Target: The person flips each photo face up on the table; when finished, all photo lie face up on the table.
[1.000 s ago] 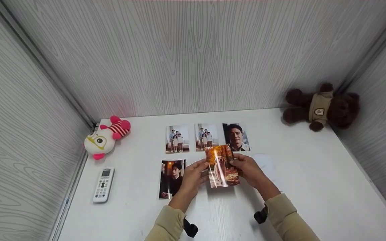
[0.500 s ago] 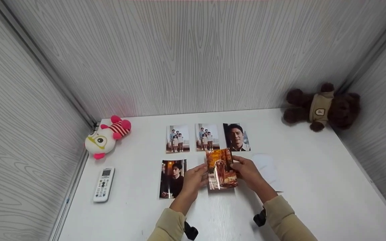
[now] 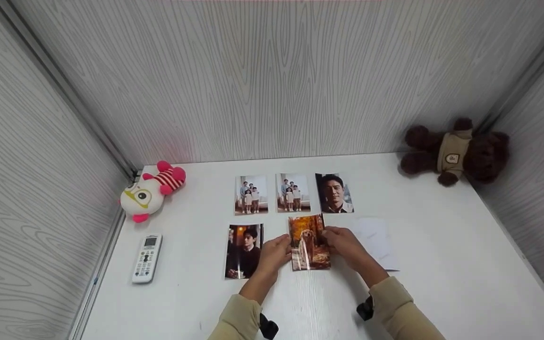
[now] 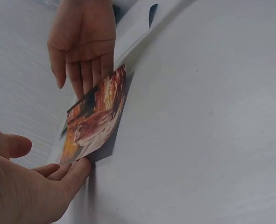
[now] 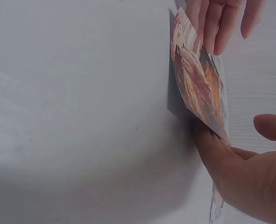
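A glossy photo of a golden dog among autumn leaves (image 3: 310, 243) lies between both hands in the head view, low over the white table with a shadow under it. At its left edge is my left hand (image 3: 273, 255), and my right hand (image 3: 350, 248) is at the right edge. In the left wrist view the left hand's extended fingers (image 4: 74, 175) reach under the photo's border, thumb raised away. The right wrist view has the right hand's fingers (image 5: 210, 147) under the opposite edge, its thumb also lifted off the picture.
Behind lie two family photos (image 3: 251, 194) (image 3: 293, 192) and a man's portrait (image 3: 334, 193). A dark photo of a seated man (image 3: 243, 252) is left, a white sheet (image 3: 377, 241) right. A remote control (image 3: 147, 259), pink-and-white plush (image 3: 151, 191) and brown teddy bear (image 3: 456, 152) lie farther out.
The dog photo has come down toward the table and slightly nearer, turning straighter. Both hands moved down with it, and their thumbs have come off its face.
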`<state>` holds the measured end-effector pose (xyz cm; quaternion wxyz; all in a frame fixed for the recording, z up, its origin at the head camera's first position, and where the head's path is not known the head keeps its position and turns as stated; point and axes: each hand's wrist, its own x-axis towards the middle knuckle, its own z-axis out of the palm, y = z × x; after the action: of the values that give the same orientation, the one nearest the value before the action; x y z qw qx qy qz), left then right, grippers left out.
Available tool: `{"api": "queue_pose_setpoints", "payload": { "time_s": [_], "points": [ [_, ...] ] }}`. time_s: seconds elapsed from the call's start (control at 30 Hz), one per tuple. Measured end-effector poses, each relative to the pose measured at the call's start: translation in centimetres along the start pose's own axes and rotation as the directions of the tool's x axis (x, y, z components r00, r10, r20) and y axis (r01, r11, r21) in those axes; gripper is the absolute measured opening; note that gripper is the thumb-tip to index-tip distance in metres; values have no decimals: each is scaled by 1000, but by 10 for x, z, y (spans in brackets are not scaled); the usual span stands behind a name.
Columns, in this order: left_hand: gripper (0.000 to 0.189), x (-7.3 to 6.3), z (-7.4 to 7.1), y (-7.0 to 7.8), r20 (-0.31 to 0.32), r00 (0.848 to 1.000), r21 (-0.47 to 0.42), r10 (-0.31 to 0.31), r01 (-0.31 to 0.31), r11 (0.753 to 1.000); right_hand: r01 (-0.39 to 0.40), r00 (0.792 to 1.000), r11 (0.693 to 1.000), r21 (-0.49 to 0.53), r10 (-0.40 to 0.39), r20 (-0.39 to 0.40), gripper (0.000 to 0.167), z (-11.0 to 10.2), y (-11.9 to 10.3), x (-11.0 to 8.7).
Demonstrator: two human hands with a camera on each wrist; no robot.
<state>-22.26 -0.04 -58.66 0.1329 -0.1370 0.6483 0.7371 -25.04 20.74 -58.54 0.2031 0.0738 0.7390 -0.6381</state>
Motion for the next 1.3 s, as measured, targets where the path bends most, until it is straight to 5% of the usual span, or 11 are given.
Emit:
{"api": "queue_pose_setpoints", "payload": {
  "time_s": [0.3, 0.53, 0.93, 1.3],
  "points": [
    [48, -3, 2, 2, -26, 991, 222, 132, -123, 967, 7, 1000, 1000, -29, -6, 16, 53, 7, -5, 0],
    [52, -3, 2, 4, -24, 991, 296, 128, -115, 948, -19, 1000, 998, -54, 20, 21, 74, 14, -8, -5],
    [55, -10, 1, 8, -42, 988, 319, 152, -130, 939, 0, 999, 997, -79, 4, 52, 78, 20, -9, -13],
    [58, -13, 15, 14, -19, 990, 299, 142, -130, 945, 19, 1000, 998, -59, -18, 25, 69, 11, -15, -10]
  ]
}}
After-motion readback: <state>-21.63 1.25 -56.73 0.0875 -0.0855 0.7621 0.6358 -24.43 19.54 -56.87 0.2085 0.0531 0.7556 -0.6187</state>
